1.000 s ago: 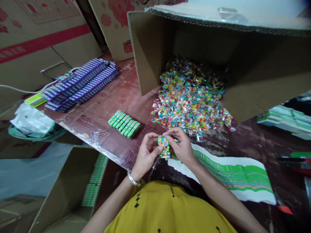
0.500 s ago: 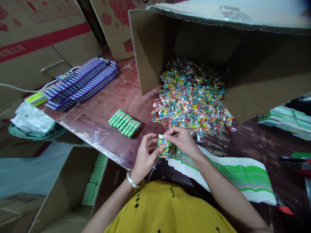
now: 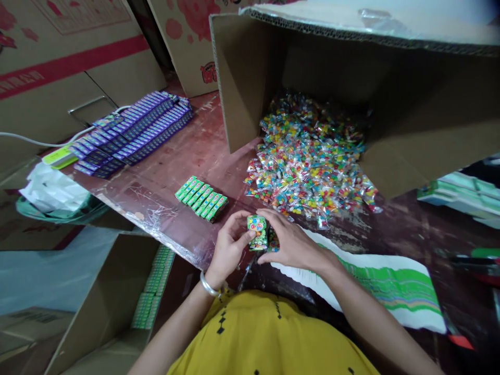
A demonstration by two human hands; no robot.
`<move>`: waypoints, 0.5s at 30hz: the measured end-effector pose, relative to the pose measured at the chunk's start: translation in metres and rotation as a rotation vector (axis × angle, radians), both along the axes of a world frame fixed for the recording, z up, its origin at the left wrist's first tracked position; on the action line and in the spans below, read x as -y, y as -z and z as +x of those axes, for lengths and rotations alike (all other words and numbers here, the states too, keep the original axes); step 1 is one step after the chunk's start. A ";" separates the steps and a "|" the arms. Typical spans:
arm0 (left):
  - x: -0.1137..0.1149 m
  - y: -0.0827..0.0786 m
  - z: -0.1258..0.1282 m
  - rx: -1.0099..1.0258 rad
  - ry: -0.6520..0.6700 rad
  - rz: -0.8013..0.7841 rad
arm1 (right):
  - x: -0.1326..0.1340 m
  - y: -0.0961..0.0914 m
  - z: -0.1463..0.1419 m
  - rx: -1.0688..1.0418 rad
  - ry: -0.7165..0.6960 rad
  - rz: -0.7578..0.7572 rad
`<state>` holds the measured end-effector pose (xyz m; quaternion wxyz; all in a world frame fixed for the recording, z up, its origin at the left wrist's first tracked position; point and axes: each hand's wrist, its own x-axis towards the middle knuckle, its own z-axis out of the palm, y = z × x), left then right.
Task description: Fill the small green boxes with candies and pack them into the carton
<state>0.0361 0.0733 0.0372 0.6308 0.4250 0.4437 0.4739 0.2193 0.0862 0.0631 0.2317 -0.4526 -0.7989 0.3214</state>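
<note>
The table [image 3: 187, 156] fills most of my view, and I take the carton [image 3: 242, 94] lying on its side on it as my mark. Its open mouth faces the person. I judge this lets the packets [image 3: 308, 156] spill out in a loose heap that can be reached without lifting a flap.

Well left of the carton sits the purple stack [image 3: 133, 130], packed in tight slanted rows. It is far enough off to stay clear of the hands.

In front of the carton, towards its right, the flats [image 3: 375, 281] lie fanned in a long overlapping strip. I read that as a way to slide them off singly.

Just in front of the carton's left wall lies the green row [image 3: 201, 198], its pieces side by side and touching, near the left hand [image 3: 228, 247].

Both hands meet in front of the carton's mouth, just past the near edge of the heap. The left hand's fingers curl round the box [image 3: 257, 232] from behind, with the thumb pressed on its printed face. The right hand [image 3: 292, 245] arches over it, fingertips on top and thumb low at its right side. So both are closed on it. The box stands upright between them above the left end of the flats, face towards me. The grip from two sides looks meant to keep it square.
</note>
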 end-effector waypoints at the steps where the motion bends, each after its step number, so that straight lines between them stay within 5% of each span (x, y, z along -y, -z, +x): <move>1: -0.001 0.001 0.000 0.020 -0.002 -0.018 | 0.002 0.002 0.000 0.046 -0.012 0.046; 9: -0.004 0.004 -0.008 -0.141 -0.036 -0.081 | 0.004 0.020 -0.013 0.046 0.065 0.145; 15: -0.023 0.004 -0.040 -1.006 -0.323 0.289 | -0.001 0.020 -0.005 0.111 0.074 0.039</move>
